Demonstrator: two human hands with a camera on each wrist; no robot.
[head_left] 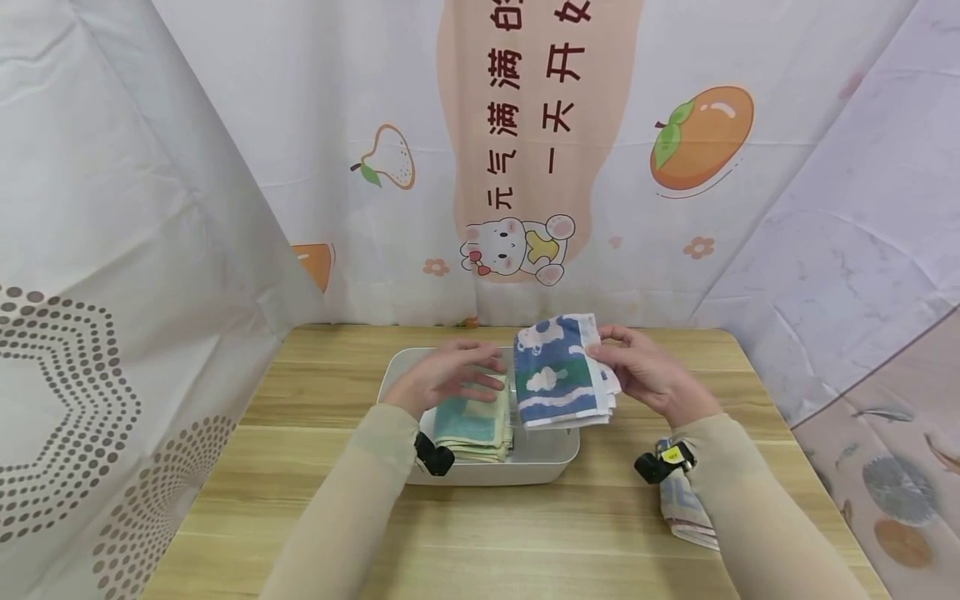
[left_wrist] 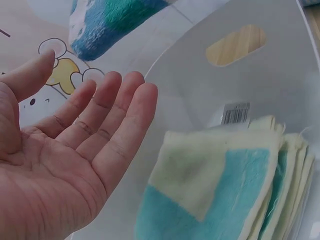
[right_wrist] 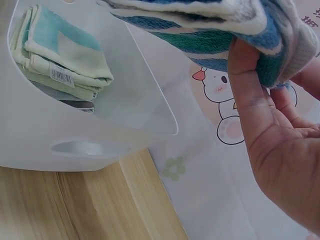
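My right hand (head_left: 652,371) pinches a folded blue, green and white towel (head_left: 555,375) by its right edge, holding it up over the right part of a white plastic bin (head_left: 547,475). In the right wrist view the thumb and fingers sit on either side of the towel's folded layers (right_wrist: 200,40). Over the bin's left part hovers my left hand (head_left: 457,375), its fingers loosely extended and nothing in them. Below it, folded teal and cream towels (head_left: 468,425) are stacked inside the bin. A barcode label (left_wrist: 235,114) shows by that stack in the left wrist view.
Another folded towel (head_left: 686,508), pale with blue marks, lies on the wooden table (head_left: 525,542) under my right forearm. A printed white curtain (head_left: 397,275) hangs right behind the table's far edge. The bin has a handle slot (left_wrist: 236,46) in its end wall.
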